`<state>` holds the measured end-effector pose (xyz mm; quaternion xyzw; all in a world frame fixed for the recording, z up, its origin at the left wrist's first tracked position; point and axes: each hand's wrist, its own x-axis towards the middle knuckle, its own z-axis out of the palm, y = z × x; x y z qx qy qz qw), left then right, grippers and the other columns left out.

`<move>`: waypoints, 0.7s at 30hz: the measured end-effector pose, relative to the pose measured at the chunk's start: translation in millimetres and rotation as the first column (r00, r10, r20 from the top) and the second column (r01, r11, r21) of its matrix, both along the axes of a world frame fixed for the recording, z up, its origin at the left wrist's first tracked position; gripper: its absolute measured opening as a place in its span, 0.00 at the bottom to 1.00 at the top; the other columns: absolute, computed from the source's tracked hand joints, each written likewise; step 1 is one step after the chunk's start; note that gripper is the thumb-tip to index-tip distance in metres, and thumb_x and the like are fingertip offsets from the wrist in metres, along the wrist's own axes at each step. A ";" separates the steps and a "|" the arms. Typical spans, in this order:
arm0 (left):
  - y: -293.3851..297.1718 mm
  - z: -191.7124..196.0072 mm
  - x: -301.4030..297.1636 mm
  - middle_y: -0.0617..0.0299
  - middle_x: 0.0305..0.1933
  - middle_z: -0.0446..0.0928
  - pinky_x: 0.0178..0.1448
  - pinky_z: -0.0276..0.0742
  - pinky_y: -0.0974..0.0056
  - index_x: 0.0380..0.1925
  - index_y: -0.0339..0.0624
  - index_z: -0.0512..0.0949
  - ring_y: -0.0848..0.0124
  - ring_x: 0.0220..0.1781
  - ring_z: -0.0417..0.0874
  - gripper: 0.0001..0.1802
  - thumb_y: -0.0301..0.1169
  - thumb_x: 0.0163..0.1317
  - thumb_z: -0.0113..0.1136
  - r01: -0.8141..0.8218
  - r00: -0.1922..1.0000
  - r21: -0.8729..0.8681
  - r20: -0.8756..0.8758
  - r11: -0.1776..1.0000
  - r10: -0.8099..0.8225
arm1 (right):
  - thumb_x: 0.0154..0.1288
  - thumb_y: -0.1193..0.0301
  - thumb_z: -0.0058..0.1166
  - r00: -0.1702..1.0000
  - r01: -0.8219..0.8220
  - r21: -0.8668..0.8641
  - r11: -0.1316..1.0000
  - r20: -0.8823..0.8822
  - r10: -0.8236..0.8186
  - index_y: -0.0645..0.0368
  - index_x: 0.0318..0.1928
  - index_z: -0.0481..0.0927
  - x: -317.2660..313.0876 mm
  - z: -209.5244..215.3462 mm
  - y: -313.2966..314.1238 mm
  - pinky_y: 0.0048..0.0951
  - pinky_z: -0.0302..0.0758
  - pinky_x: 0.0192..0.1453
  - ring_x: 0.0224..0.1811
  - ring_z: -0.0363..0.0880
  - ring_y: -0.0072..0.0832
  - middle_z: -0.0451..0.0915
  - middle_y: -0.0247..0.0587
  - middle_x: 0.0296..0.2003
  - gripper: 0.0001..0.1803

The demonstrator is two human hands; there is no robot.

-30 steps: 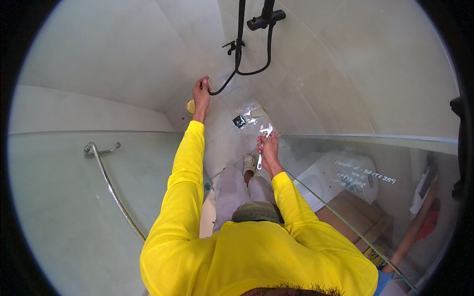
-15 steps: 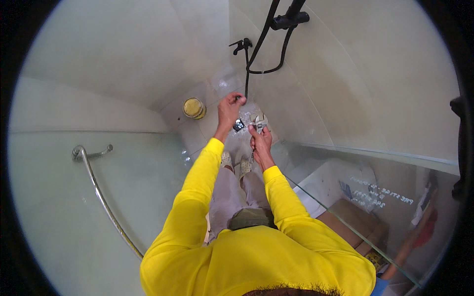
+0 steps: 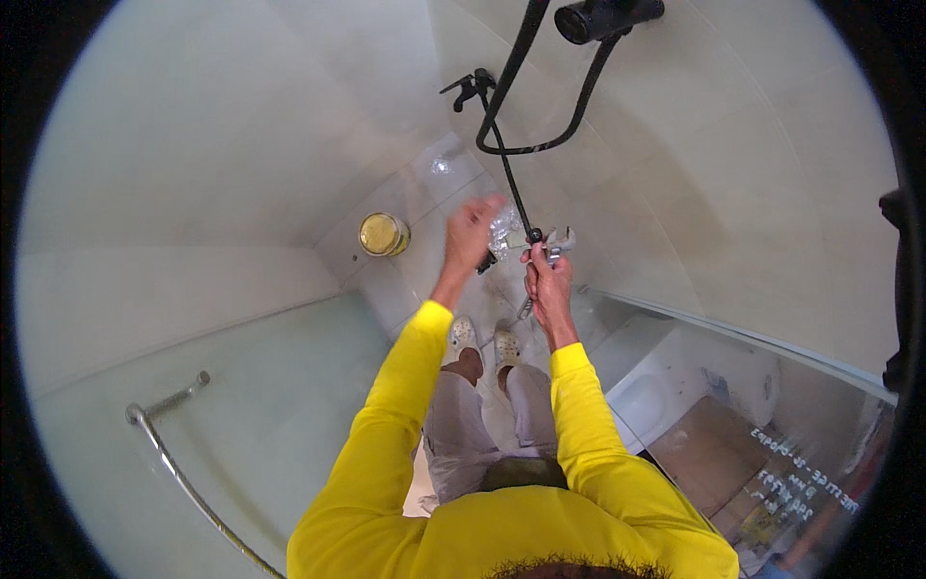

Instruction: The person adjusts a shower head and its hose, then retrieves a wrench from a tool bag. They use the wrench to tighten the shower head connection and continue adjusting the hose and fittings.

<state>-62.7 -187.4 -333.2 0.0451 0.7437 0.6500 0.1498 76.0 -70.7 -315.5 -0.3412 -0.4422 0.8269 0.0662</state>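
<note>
My right hand (image 3: 549,287) is closed around an adjustable wrench (image 3: 560,241), its jaws showing past the fingers and the handle end below the palm. Its thumb and finger also pinch the round black end of a thin hose (image 3: 513,183), which runs down from a black wall tap (image 3: 473,90). To the left, apart from the hose, my left hand (image 3: 473,230) is raised, its fingers smeared by motion; whether they hold anything is unclear. Below it on the tiles lies a small black item (image 3: 487,262), partly hidden, beside crumpled clear plastic (image 3: 504,227).
An open yellow can (image 3: 384,234) stands on the floor at the left. A black shower hose (image 3: 540,149) loops down from a black fitting (image 3: 608,17) above. Glass with a chrome handle (image 3: 183,473) is at the left; a glass panel (image 3: 666,473) and white basin (image 3: 641,400) are at the right.
The hose end has passed from my left hand to my right, which still holds the wrench. My left hand has drawn away from the hose. The view has shifted.
</note>
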 end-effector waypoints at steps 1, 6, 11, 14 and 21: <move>1.1 -14.4 -27.6 0.52 0.43 0.87 0.53 0.79 0.56 0.49 0.36 0.88 0.57 0.44 0.86 0.20 0.44 0.74 0.63 -0.131 0.987 -0.103 -0.110 0.986 0.120 | 0.82 0.61 0.58 0.999 0.029 0.017 0.999 0.025 -0.029 0.58 0.51 0.81 1.8 1.4 2.4 0.20 0.53 0.16 0.14 0.59 0.11 0.79 0.29 0.31 0.13; 50.4 -78.3 -184.1 0.37 0.56 0.81 0.67 0.72 0.42 0.58 0.30 0.78 0.41 0.61 0.79 0.26 0.46 0.82 0.50 -0.379 0.806 -0.343 -0.579 0.859 0.124 | 0.81 0.60 0.59 0.997 0.073 0.119 0.990 -0.009 -0.072 0.57 0.45 0.83 5.5 4.0 3.6 0.20 0.54 0.17 0.16 0.60 0.11 0.76 0.25 0.24 0.12; 84.7 -89.1 -258.5 0.34 0.51 0.82 0.62 0.73 0.38 0.48 0.29 0.80 0.36 0.57 0.80 0.27 0.47 0.82 0.48 -0.250 0.795 -0.415 -0.603 0.875 -0.059 | 0.81 0.62 0.61 0.988 0.125 0.211 0.969 0.068 -0.142 0.57 0.57 0.85 12.3 9.1 9.1 0.18 0.54 0.20 0.18 0.59 0.09 0.74 0.22 0.26 0.15; 89.1 -84.6 -264.3 0.31 0.47 0.83 0.59 0.73 0.37 0.45 0.28 0.80 0.33 0.53 0.81 0.29 0.48 0.83 0.44 -0.215 0.818 -0.348 -0.574 0.913 -0.026 | 0.80 0.63 0.62 0.983 0.168 0.232 0.958 0.032 -0.180 0.57 0.56 0.85 16.4 14.6 16.0 0.19 0.54 0.21 0.18 0.59 0.09 0.70 0.18 0.24 0.13; 96.9 -85.2 -262.5 0.30 0.44 0.84 0.56 0.75 0.36 0.40 0.28 0.82 0.31 0.51 0.82 0.32 0.49 0.84 0.42 -0.267 0.838 -0.281 -0.539 0.922 0.079 | 0.80 0.64 0.62 0.983 0.171 0.281 0.944 0.019 -0.183 0.58 0.56 0.85 17.5 15.8 28.6 0.20 0.54 0.21 0.19 0.59 0.09 0.71 0.18 0.24 0.13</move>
